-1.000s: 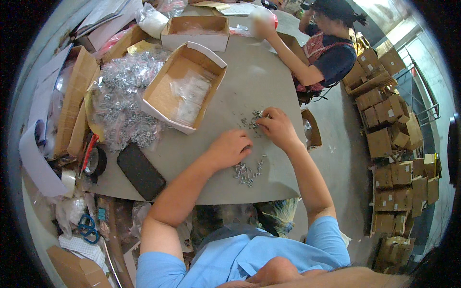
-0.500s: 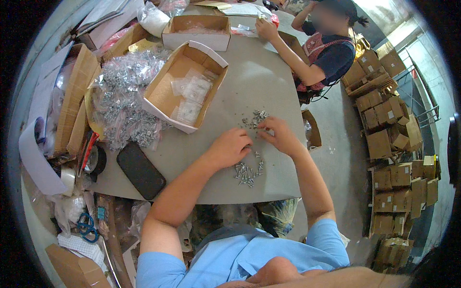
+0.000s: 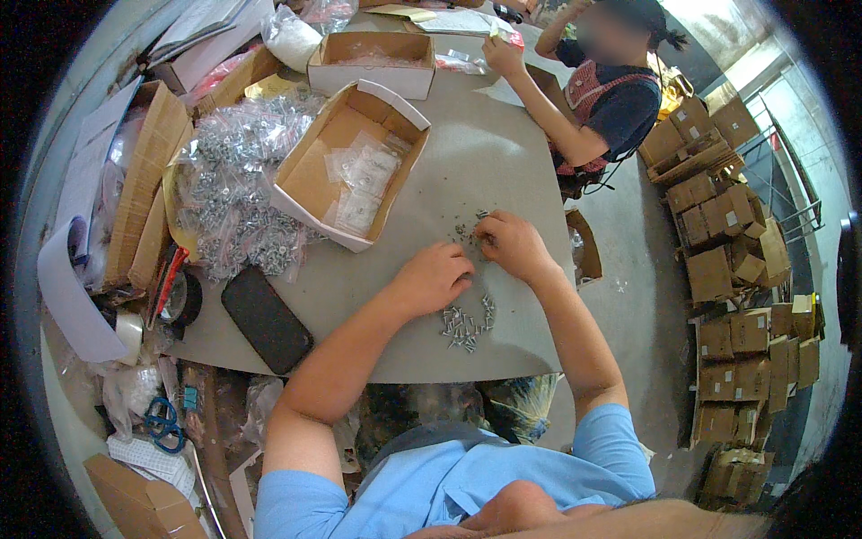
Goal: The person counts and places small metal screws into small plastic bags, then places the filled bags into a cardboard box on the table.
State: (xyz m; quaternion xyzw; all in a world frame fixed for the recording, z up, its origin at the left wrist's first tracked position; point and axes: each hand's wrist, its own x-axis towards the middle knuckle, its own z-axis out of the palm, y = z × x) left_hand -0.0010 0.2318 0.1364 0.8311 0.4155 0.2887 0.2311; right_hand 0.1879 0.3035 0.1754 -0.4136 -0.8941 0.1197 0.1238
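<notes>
My left hand (image 3: 435,277) rests low over the table, its fingers curled inward and the fingertips pointing right. What they hold, if anything, is hidden. Just across a small gap, my right hand (image 3: 514,242) bends its fingers down over the small loose metal parts (image 3: 463,228), covering many of them. Its fingertips are drawn together, and I cannot see what is between them. Nearer to me lies a loose spread of silver screws (image 3: 465,325), touched by neither hand.
An open cardboard box (image 3: 305,171) holds clear plastic bags. Left of it are heaped filled hardware bags (image 3: 238,171) and a black phone-like slab (image 3: 265,319). Another box (image 3: 373,83) stands behind. A co-worker (image 3: 620,99) sits at the far right; stacked cartons (image 3: 718,216) line the floor.
My right hand has closed down and forward over the small metal parts, hiding more of them. My left hand has barely moved. The co-worker's raised hand has shifted slightly.
</notes>
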